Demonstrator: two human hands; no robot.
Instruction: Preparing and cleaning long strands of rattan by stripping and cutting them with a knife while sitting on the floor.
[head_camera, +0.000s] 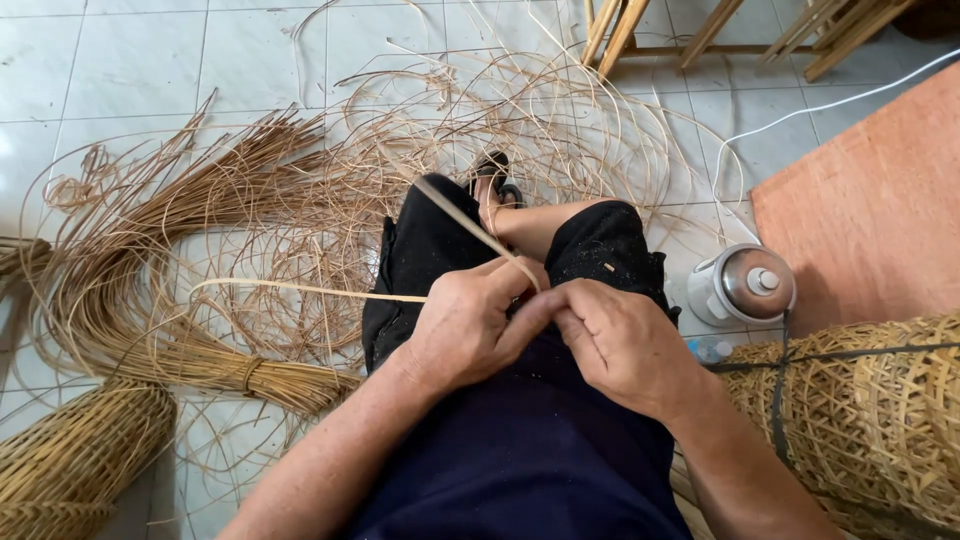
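Note:
My left hand (465, 325) and my right hand (620, 340) meet over my lap, above dark shorts. Both pinch a thin pale rattan strip (470, 228) where the fingers touch. One length of the strip runs up and left from the hands toward my knee. Another length of rattan (300, 290) runs out level to the left from under my left hand. My legs are crossed, with a sandalled foot (492, 178) ahead of the knees.
Loose rattan strands (420, 130) lie tangled over the white tiled floor. A tied rattan bundle (160, 350) lies at left, a woven basket (70, 460) at bottom left, a woven mesh roll (880, 420) at right. A white jug with metal lid (745, 285), an orange board (870, 200) and wooden legs (615, 30) stand nearby.

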